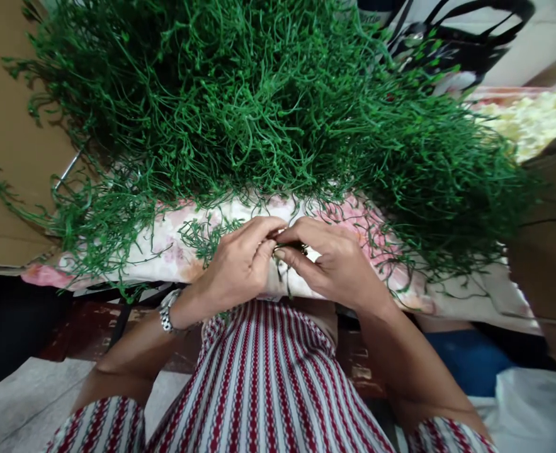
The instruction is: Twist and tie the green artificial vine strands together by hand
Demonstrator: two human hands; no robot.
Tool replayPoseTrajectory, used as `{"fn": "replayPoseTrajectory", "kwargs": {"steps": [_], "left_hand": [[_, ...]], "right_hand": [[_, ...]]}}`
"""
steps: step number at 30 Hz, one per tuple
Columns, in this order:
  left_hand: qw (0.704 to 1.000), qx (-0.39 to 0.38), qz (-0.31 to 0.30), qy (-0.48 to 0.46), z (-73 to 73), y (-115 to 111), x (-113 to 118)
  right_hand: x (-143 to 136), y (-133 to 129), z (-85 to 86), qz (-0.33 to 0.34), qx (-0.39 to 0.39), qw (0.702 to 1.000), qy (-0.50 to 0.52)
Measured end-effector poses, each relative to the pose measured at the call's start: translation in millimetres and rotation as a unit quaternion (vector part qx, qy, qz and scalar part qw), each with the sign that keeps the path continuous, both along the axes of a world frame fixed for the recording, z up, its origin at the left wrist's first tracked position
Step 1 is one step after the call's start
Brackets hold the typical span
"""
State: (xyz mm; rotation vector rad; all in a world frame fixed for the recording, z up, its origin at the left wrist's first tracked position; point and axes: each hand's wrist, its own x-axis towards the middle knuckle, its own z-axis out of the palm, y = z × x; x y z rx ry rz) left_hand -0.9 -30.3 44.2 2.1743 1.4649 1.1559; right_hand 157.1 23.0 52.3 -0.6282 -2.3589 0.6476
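My left hand (242, 259) and my right hand (337, 261) meet fingertip to fingertip over the flowered cloth (164, 251). Both are closed in a pinch on thin dark stems that show between the fingers. A small bunch of green artificial sprigs (206, 238) fans out on the far side of my left hand and seems to belong to these stems; the fingers partly hide the join. Just beyond the hands rises a big heap of loose green artificial sprigs (268, 119).
Cardboard (17, 126) stands at the left and a cardboard box (546, 251) at the right. Pale yellow artificial flowers (537, 119) lie at the upper right, near a black bag (480, 38). Loose sprigs (98, 226) hang over the cloth's left end. A whitish plastic bag (537, 409) is at lower right.
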Motion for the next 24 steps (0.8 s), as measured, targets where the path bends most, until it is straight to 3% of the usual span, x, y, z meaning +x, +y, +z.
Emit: {"fn": "replayPoseTrajectory", "kwargs": {"steps": [5, 8, 11, 15, 20, 24], "left_hand": [[0.988, -0.054, -0.054, -0.135, -16.5, 3.0, -4.5], [0.984, -0.038, -0.015, -0.173, -20.1, 0.3, -5.7], [0.978, -0.043, 0.035, -0.202, -22.7, -1.7, -4.6], [0.969, -0.054, 0.05, -0.238, -24.9, -3.0, -1.0], [0.971, -0.017, 0.01, -0.238, -25.4, -3.3, 1.9], [0.989, 0.038, -0.034, -0.137, -24.1, -2.0, -1.0]], "right_hand": [[9.2, 3.5, -10.3, -0.02, -0.027, 0.998, 0.044], [15.0, 4.1, -16.0, -0.067, 0.001, 0.994, 0.081], [19.3, -2.8, -16.8, -0.15, 0.076, 0.972, 0.166], [15.2, -13.9, -21.2, -0.114, 0.152, 0.971, 0.145], [4.5, -12.5, -36.3, -0.098, 0.065, 0.989, 0.088], [6.4, -9.1, -36.0, -0.08, 0.014, 0.993, 0.084]]}}
